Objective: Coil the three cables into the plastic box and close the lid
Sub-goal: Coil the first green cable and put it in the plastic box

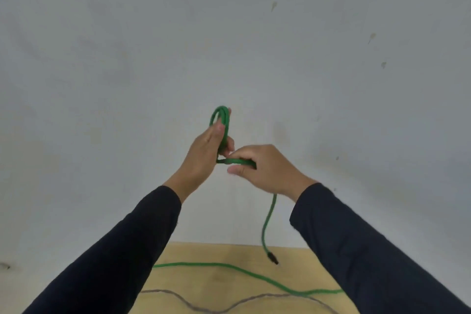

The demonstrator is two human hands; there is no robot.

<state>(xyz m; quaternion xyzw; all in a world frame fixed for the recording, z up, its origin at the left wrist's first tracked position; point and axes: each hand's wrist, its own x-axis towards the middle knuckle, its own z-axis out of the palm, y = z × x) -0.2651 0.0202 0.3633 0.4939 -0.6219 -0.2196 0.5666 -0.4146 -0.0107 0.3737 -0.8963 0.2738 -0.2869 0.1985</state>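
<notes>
Head view: pale wall, wooden table (224, 252) — both hands' fingers grip green cable (225, 120).

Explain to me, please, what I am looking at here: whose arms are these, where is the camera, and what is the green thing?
There is no machine here. A person wears a camera on the head, so you see the person's own two arms in dark sleeves, reaching forward in front of a pale wall.

The left hand holds up a few loops of a green cable. The right hand grips the same cable just beside the loops, as if winding the next turn. From the right hand one end hangs down, with a dark plug at its tip.

Below is a wooden table. A stretch of green cable lies across it, most likely the same one, and a grey cable lies nearer to the person. No box shows in this picture.
</notes>
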